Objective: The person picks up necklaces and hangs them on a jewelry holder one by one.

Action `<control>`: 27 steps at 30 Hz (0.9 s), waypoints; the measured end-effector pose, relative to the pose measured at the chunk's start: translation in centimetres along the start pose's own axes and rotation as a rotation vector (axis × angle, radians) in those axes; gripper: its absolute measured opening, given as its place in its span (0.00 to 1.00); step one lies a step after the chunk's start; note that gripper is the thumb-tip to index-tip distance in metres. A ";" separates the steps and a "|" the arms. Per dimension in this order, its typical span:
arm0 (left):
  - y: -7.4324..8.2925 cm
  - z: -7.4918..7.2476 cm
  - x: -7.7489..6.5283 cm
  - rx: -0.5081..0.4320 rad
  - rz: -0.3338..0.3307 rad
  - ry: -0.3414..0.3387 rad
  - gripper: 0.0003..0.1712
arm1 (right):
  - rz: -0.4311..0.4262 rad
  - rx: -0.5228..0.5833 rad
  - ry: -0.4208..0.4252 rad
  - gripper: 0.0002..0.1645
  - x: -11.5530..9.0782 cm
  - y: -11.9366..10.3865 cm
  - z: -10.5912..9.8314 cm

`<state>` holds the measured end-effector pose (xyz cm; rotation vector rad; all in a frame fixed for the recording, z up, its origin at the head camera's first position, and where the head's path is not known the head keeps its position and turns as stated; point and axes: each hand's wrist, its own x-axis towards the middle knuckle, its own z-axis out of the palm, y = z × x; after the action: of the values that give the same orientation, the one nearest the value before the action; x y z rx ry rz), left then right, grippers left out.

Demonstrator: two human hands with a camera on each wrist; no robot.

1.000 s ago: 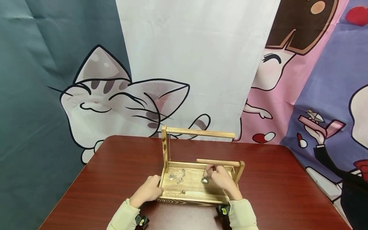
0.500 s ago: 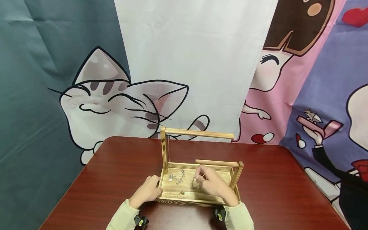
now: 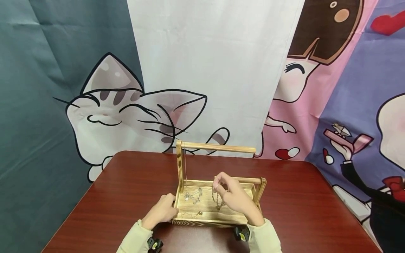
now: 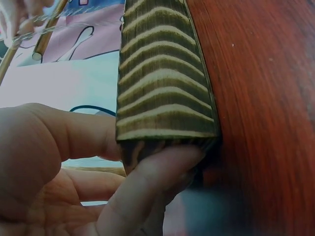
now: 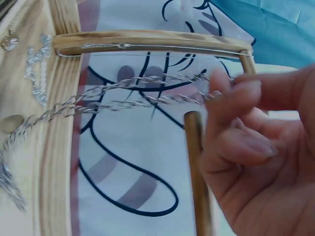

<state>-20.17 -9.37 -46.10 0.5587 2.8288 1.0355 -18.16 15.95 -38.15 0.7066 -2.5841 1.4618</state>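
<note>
A wooden tray stand (image 3: 209,220) with a striped-grain front wall (image 4: 165,73) sits on the table. My left hand (image 3: 162,211) grips its left end, fingers and thumb round the corner (image 4: 162,147). Above the tray floor, my right hand (image 3: 234,194) pinches a silver chain necklace (image 5: 138,84) between thumb and fingertips. Doubled strands hang from the pinch, their lower end reaching down over the tray floor. Another silver necklace (image 3: 193,196) lies at the left inside the tray, and a fine gold necklace (image 3: 192,214) lies near the front wall.
A tall wooden bar (image 3: 218,146) rises from the tray's left back, carrying a thin chain (image 3: 185,165). A lower bar (image 3: 248,180) stands on the right post (image 3: 260,191). Behind the red-brown table (image 3: 126,182) hangs a printed cartoon cloth (image 3: 221,77).
My right hand has picked the necklace up from the tray floor, moved left and then lifted it, so its strands now hang down. My left hand keeps its grip.
</note>
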 end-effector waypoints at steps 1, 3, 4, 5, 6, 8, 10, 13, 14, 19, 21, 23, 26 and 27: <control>0.0 0.0 0.0 0.005 -0.002 0.001 0.05 | -0.006 0.016 0.034 0.03 0.2 -0.3 -0.1; -0.1 -0.1 0.0 0.015 -0.004 0.004 0.05 | -0.016 0.051 0.096 0.02 0.5 -0.7 -0.3; -0.1 -0.1 0.0 0.015 -0.006 0.003 0.05 | -0.022 0.057 0.125 0.02 0.7 -0.9 -0.4; -0.1 -0.2 0.0 0.018 -0.006 0.006 0.04 | -0.031 0.059 0.149 0.03 0.9 -1.1 -0.5; -0.1 -0.2 0.0 0.021 -0.008 0.006 0.04 | -0.039 0.062 0.168 0.03 1.1 -1.3 -0.6; 0.0 -0.2 0.0 0.024 -0.010 0.006 0.04 | -0.051 0.070 0.192 0.04 1.4 -1.6 -0.8; 0.0 -0.1 0.0 0.022 -0.013 0.002 0.04 | -0.055 0.056 0.208 0.04 1.7 -2.0 -1.1; 0.0 -0.1 0.0 0.031 -0.011 0.003 0.04 | -0.055 0.049 0.220 0.04 1.8 -4.1 -1.7; 0.0 -0.1 0.0 0.032 -0.009 0.003 0.04 | -0.058 0.044 0.225 0.04 1.9 -4.8 -1.9; 0.1 -0.2 0.1 0.028 -0.009 -0.005 0.04 | -0.060 0.025 0.252 0.04 2.1 -7.4 -2.7; 0.1 -0.2 0.1 0.020 -0.008 -0.007 0.05 | -0.060 0.018 0.262 0.04 2.3 -7.9 -2.9; 0.1 -0.2 0.1 0.017 -0.009 -0.007 0.04 | -0.066 0.013 0.270 0.04 2.5 -8.4 -3.1; 0.1 -0.2 0.1 0.013 -0.013 -0.008 0.04 | -0.076 0.004 0.286 0.04 3.0 -9.2 -3.5; 0.1 -0.2 0.1 0.016 -0.012 -0.008 0.04 | -0.080 0.003 0.290 0.04 3.1 -9.4 -3.6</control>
<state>-20.25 -9.40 -45.91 0.5447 2.8324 1.0069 -17.36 13.77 -27.88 0.5452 -2.3107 1.4251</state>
